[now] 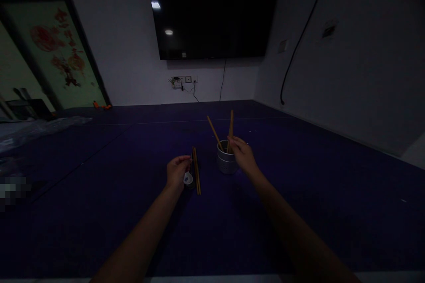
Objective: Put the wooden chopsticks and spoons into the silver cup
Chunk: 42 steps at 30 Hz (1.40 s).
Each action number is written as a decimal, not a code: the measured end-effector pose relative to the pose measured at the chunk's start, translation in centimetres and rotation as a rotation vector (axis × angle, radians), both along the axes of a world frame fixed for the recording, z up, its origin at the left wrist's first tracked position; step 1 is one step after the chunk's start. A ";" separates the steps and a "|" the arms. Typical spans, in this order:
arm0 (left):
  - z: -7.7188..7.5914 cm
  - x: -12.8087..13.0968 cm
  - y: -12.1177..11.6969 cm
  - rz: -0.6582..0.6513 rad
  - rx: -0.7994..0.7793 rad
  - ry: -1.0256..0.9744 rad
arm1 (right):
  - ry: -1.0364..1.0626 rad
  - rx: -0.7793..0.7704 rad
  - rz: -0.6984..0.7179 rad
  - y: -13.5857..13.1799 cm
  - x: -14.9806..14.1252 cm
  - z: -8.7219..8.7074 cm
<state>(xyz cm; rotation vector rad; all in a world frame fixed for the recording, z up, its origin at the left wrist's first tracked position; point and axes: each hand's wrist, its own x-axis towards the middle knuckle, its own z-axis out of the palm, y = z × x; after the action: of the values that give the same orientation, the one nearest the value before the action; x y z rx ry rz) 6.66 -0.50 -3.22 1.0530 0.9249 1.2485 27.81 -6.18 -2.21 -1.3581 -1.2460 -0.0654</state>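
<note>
One white spoon, blue-marked, at the left hand, whose fingertips apparently pinch its handle. Two lying chopsticks, paired just right of it on the dark blue surface. One metal cup, holding one leaning chopstick and an upright bunch, count unclear, which the right hand pinches. Step, as judged: handling the bunch at the cup's mouth; the next move calls for steady guidance past the rim. One television beyond.

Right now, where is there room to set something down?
Left: bare surface between the plastic and left hand. Right: a broad patch between the right hand and wall, save small specks. Crowded: between the hands, where a white item, flat chopsticks and cup sit close.
</note>
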 end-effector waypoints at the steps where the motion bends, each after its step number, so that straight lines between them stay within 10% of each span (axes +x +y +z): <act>1: 0.0 0.0 0.0 0.000 0.003 -0.001 | 0.008 0.004 0.009 0.0 0.0 0.0; 42: 1.0 0.0 -0.8 -0.073 0.160 0.113 | 0.316 0.052 0.167 0.1 0.3 -0.3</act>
<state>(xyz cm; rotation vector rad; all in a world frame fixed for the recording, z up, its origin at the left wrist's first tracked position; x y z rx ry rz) 6.70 -1.28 -2.22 1.2832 0.8747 1.2272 28.07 -6.04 -2.51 -1.1633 -1.0767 0.2239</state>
